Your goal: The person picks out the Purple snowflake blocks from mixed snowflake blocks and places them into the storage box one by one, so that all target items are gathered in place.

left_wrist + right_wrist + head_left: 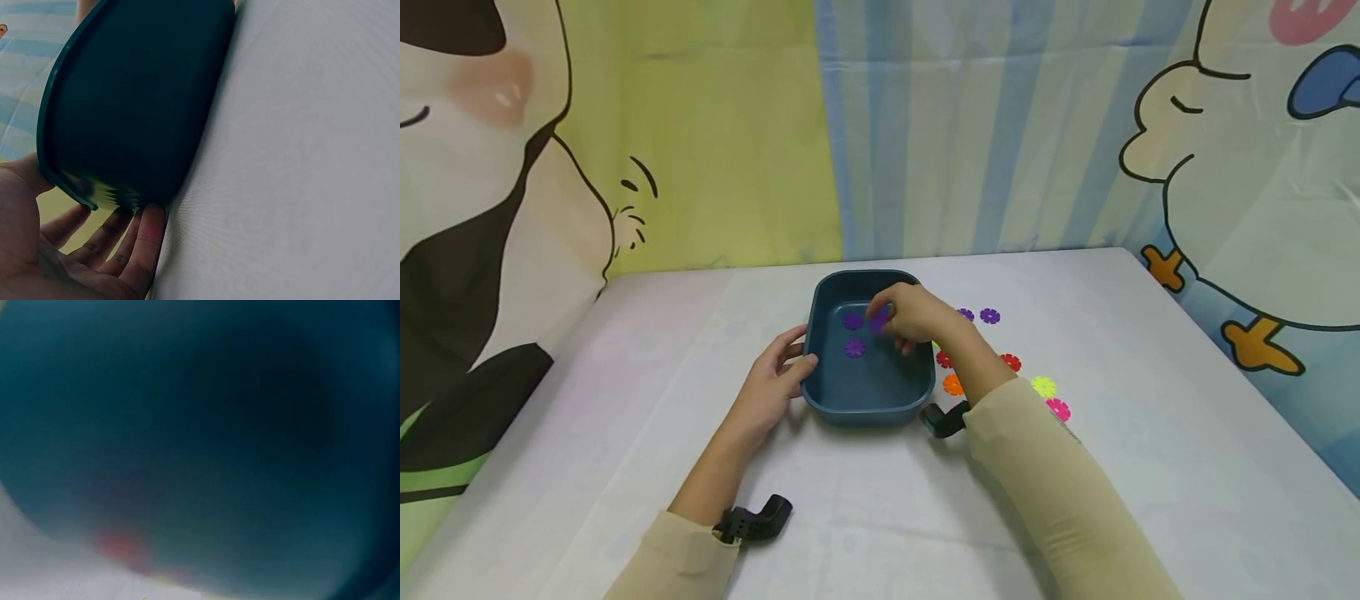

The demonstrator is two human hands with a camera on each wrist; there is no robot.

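Note:
A dark teal plastic bin (pixel 872 392) stands on the table. My left hand (pixel 777 367) grips its left side, thumb over the rim and fingers against the outer wall; the left wrist view shows these fingers (pixel 145 250) on the wall. Above the bin's inside is my right hand (pixel 910 317), thumb and forefinger apart. Just below its fingertips shows a blurred purple flower-shaped disc (pixel 878 322). Two more purple discs (pixel 854 348) lie on the bin's floor. The right wrist view is blurred, mostly filled by the teal bin (pixel 187 425).
Right of the bin, partly behind my right forearm, several flower-shaped discs lie on the white table (pixel 865 517): purple (pixel 990 316), red (pixel 1011 362), orange (pixel 952 384), yellow (pixel 1043 387) and pink (pixel 1058 409). A printed cartoon cloth (pixel 737 150) hangs behind the table.

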